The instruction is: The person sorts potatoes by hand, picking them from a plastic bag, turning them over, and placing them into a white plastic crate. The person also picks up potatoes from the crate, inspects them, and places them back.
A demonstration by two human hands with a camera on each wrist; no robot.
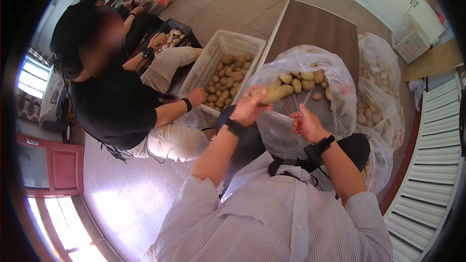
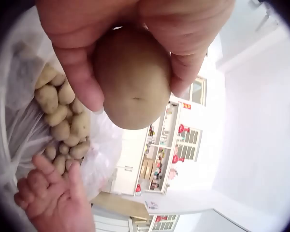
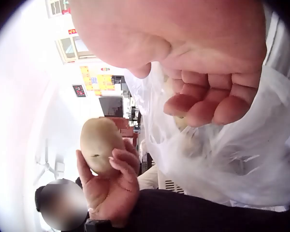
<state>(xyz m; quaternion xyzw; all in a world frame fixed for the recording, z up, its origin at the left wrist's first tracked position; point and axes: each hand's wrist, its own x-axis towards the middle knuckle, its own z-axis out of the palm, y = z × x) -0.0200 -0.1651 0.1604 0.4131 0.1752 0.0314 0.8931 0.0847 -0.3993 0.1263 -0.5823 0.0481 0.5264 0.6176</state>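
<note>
My left hand (image 1: 246,110) grips a large pale potato (image 1: 276,93), thumb on one side and fingers on the other, raised over the near left edge of a clear plastic bag (image 1: 291,57). The left wrist view shows the rounded end of this potato (image 2: 133,79) with a small dark slit on it. Inside the bag lie several potatoes (image 1: 308,84). To the right, my right hand (image 1: 309,124) hovers near the bag's front edge, palm turned up. Its fingers (image 3: 230,110) are loosely bent and hold nothing.
A white plastic crate (image 1: 257,42) of potatoes stands left of the bag, and a seated person in black (image 1: 116,104) reaches to it. A brown-topped table (image 1: 310,24) extends behind the bag. More plastic bags (image 1: 381,43) of potatoes line the right side.
</note>
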